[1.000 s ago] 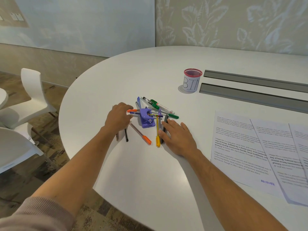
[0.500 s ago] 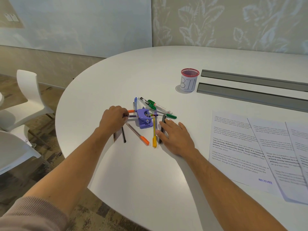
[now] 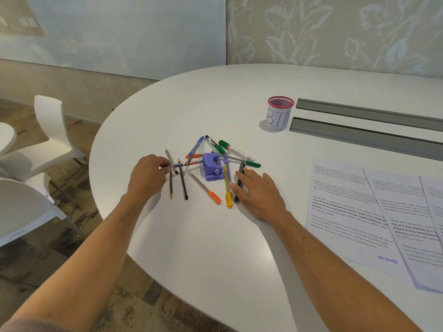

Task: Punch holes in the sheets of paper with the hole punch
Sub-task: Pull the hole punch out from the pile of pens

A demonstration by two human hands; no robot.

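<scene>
**Hole punch boxed in by pens, paper waiting to one side**

The hole punch [image 3: 212,169] sits mid-bench [image 3: 215,248] among scattered pens and pencils. Going left to right: our left hand [image 3: 148,176] pinches a purple pen [image 3: 185,164] by its near end, and the far end of the pen touches or lies under the punch. Two pencils [image 3: 170,183] lie beside that hand. Past the punch, our right hand [image 3: 257,195] rests flat, fingers straight, on a black pen [image 3: 239,180]. Further right lie the sheets of paper [image 3: 374,216], well apart from the punch.

We judge the punch small, rigid and light, likely to skid on this smooth top. Best taken across its body, thumb on the lever, once the pens are cleared.
</scene>
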